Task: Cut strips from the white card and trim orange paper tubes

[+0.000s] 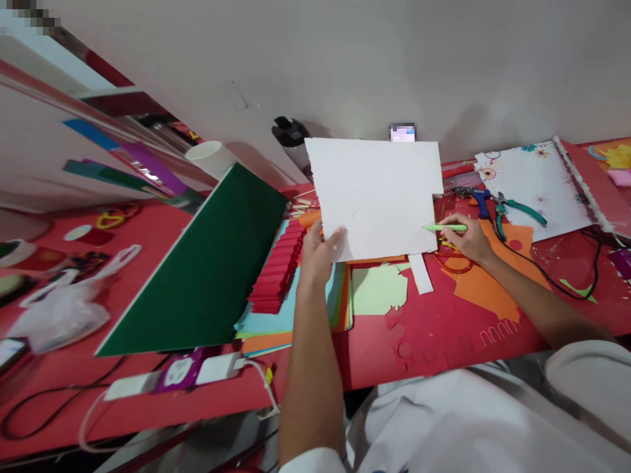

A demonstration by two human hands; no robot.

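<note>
The white board [379, 187] is gripped lower-left by left fingers [337, 237]; by any tilt, the green pen [434, 227] gripped in right fingers [452, 221] could be deflected.

No lettering, brand, number or sign can be read, as the screen of the phone [403, 133] by the wall is pixelated and the pale marking on the purple pack [181, 370] shows no legible word.

Red table [367, 355] carried plastic bag [69, 323] left, coloured paper stack [269, 322] mid-table, pale green sheet [377, 294] beside it, orange sheets [480, 294] and floral sheet [525, 187] right.
</note>
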